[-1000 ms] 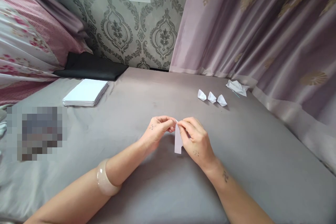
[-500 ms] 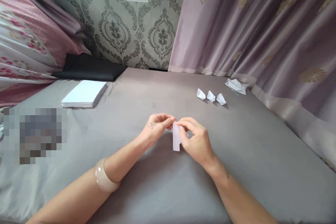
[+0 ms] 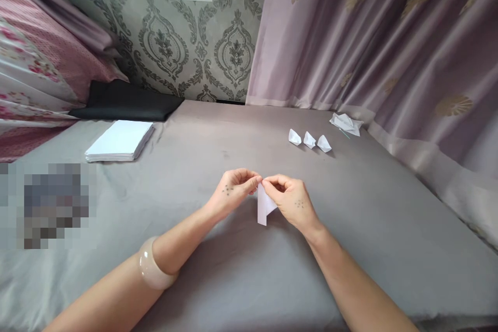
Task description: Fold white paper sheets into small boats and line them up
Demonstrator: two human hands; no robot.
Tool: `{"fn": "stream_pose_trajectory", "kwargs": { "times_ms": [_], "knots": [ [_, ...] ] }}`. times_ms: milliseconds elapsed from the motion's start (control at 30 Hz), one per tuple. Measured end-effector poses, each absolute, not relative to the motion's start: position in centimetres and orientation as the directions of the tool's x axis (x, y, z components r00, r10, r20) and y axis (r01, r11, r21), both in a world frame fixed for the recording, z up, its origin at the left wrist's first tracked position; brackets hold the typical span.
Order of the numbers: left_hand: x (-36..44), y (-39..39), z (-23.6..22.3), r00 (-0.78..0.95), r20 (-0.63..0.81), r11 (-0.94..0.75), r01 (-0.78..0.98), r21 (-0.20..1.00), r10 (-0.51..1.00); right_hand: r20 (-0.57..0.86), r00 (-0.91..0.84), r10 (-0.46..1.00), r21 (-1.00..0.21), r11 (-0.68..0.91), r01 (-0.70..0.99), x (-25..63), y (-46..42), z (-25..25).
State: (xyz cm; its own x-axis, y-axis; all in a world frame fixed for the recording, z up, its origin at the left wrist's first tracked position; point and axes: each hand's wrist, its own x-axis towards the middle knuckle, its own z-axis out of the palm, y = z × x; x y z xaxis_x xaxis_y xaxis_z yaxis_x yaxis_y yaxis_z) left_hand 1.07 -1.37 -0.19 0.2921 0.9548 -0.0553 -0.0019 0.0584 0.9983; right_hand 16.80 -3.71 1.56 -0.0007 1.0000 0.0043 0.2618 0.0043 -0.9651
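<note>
A folded piece of white paper [image 3: 263,208] hangs between my hands above the grey sheet. My left hand [image 3: 235,187] pinches its top edge between thumb and fingers. From the other side my right hand [image 3: 290,198] grips the same top edge, the two thumbs nearly touching. A narrow strip of the paper points down, and a slanted flap shows beside it under my right hand. The upper folds are hidden by my fingers.
Three small folded paper shapes [image 3: 309,139] stand in a row at the back right. Beyond them lie crumpled white papers [image 3: 346,124]. A stack of white paper [image 3: 120,140] sits at the left, before a black cloth [image 3: 128,101]. Curtains [image 3: 311,36] border the right side.
My right hand has turned and closed its thumb on the paper's top edge, so the slanted flap shows more. My left hand keeps its pinch. The view has shifted slightly.
</note>
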Motion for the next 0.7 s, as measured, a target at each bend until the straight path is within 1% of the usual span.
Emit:
{"fn": "stream_pose_trajectory", "kwargs": {
  "times_ms": [67, 133, 200, 267, 333, 367, 400, 467, 533, 567, 633, 700],
  "knots": [
    [1.1, -1.3, 0.1, 0.32, -0.094, 0.119, -0.057, 0.991, 0.943, 0.059, 0.014, 0.998, -0.951, 0.052, 0.304, 16.7, -3.8, 1.5],
    [1.2, -1.4, 0.4, 0.282, -0.086, 0.112, -0.078, 0.991, 0.956, 0.062, 0.021, 0.998, -0.952, 0.053, 0.303, 16.5, -3.9, 1.5],
    [1.4, -1.6, 0.7, 0.22, -0.07, 0.084, -0.054, 0.995, 0.973, 0.007, 0.021, 1.0, -0.967, 0.001, 0.255, 16.4, -3.9, 1.6],
    [1.4, -1.7, 0.8, 0.202, -0.069, 0.075, -0.025, 0.997, 0.977, -0.079, 0.005, 0.997, -0.981, -0.078, 0.178, 16.4, -3.8, 1.6],
    [1.2, -1.7, 0.8, 0.26, -0.065, 0.068, -0.004, 0.998, 0.963, -0.164, -0.026, 0.986, -0.982, -0.16, 0.1, 16.7, -3.6, 1.7],
    [1.1, -1.7, 0.8, 0.293, -0.038, 0.036, 0.014, 0.999, 0.955, -0.208, -0.042, 0.977, -0.977, -0.205, 0.062, 16.9, -3.4, 1.7],
    [0.9, -1.6, 0.7, 0.321, 0.017, -0.032, 0.043, 0.999, 0.947, -0.255, -0.058, 0.965, -0.967, -0.254, 0.024, 17.2, -3.3, 1.7],
    [0.4, -1.4, 0.6, 0.379, 0.199, -0.265, 0.131, 0.955, 0.904, -0.338, -0.106, 0.935, -0.937, -0.345, -0.048, 17.7, -3.0, 1.9],
    [0.0, -1.2, 0.5, 0.452, 0.384, -0.516, 0.215, 0.829, 0.805, -0.387, -0.202, 0.9, -0.904, -0.414, -0.109, 18.2, -2.8, 2.1],
    [-0.2, -1.1, 0.5, 0.501, 0.436, -0.604, 0.239, 0.76, 0.747, -0.396, -0.259, 0.881, -0.889, -0.438, -0.131, 18.4, -2.7, 2.1],
    [-0.6, -1.0, 0.5, 0.592, 0.466, -0.701, 0.255, 0.666, 0.658, -0.403, -0.354, 0.844, -0.864, -0.478, -0.156, 18.5, -2.7, 2.0],
    [-1.0, -0.9, 0.7, 0.659, 0.451, -0.745, 0.26, 0.615, 0.602, -0.419, -0.386, 0.822, -0.853, -0.502, -0.141, 18.4, -2.7, 1.8]
  ]
}}
